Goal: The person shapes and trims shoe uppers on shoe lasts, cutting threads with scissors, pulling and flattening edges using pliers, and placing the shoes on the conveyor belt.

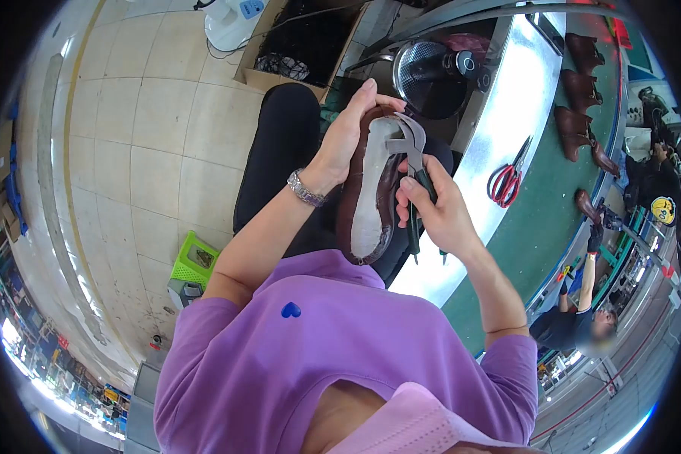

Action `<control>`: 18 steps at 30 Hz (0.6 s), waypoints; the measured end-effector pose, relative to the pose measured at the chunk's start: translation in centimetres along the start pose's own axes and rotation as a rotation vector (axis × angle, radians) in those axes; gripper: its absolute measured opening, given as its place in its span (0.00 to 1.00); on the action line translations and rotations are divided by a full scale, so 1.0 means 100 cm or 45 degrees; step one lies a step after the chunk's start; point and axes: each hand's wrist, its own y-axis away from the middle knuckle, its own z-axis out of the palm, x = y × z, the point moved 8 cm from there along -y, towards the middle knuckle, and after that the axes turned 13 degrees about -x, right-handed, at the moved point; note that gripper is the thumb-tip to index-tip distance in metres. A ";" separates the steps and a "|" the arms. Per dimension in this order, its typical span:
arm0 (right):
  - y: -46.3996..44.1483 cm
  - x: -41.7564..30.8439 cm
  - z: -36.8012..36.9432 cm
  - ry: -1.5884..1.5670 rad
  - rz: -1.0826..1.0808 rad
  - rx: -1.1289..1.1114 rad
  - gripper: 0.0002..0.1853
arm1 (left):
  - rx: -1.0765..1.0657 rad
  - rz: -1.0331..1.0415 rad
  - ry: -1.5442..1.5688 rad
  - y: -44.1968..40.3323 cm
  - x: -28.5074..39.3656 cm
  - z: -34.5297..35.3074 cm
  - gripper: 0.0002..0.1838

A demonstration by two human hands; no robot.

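A brown leather shoe rests bottom-up over my lap, its pale insole facing me and the leather edge folded around it. My left hand is wrapped along the side of the shoe near its far end, fingers reaching over the tip. In my right hand is a pair of metal pincers with dark green handles. Their head lies at the shoe's far right edge, and a side stub reaches over the insole. Whether the jaws grip the leather I cannot tell.
To the right, red-handled scissors lie on a shiny metal ledge. Beyond it, several brown shoes stand on a green conveyor belt. A cardboard box and a green basket are on the left. A co-worker is at far right.
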 end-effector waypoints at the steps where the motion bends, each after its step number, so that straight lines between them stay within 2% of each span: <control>1: 0.001 0.002 0.002 0.034 -0.021 0.033 0.12 | 0.012 -0.006 -0.010 0.001 0.001 0.001 0.27; 4: 0.003 0.006 0.003 0.126 -0.068 0.126 0.12 | -0.019 0.002 -0.167 0.001 0.002 0.000 0.22; 7: 0.004 0.002 0.003 0.165 -0.066 0.087 0.13 | -0.077 0.028 -0.224 0.001 0.003 0.000 0.19; 10: 0.008 -0.010 -0.007 0.016 0.218 -0.099 0.15 | -0.147 0.004 -0.282 0.003 0.005 -0.001 0.18; 11: 0.013 -0.022 -0.011 0.171 0.298 -0.143 0.21 | -0.174 -0.011 -0.319 0.002 0.005 -0.001 0.18; 13: 0.025 -0.059 -0.016 0.675 0.261 -0.044 0.30 | -0.178 0.065 -0.482 -0.001 0.006 -0.006 0.17; 15: 0.034 -0.097 -0.016 0.841 0.026 0.218 0.37 | -0.217 0.124 -0.608 -0.004 0.011 -0.007 0.18; 16: 0.036 -0.111 -0.017 0.936 -0.197 0.339 0.39 | -0.256 0.147 -0.654 -0.005 0.012 -0.006 0.20; 17: 0.033 -0.113 -0.016 0.895 -0.270 0.491 0.39 | -0.294 0.170 -0.700 -0.004 0.013 -0.005 0.22; 18: 0.019 -0.095 -0.014 1.031 -0.297 0.537 0.38 | -0.351 0.092 -0.686 0.000 0.012 -0.005 0.24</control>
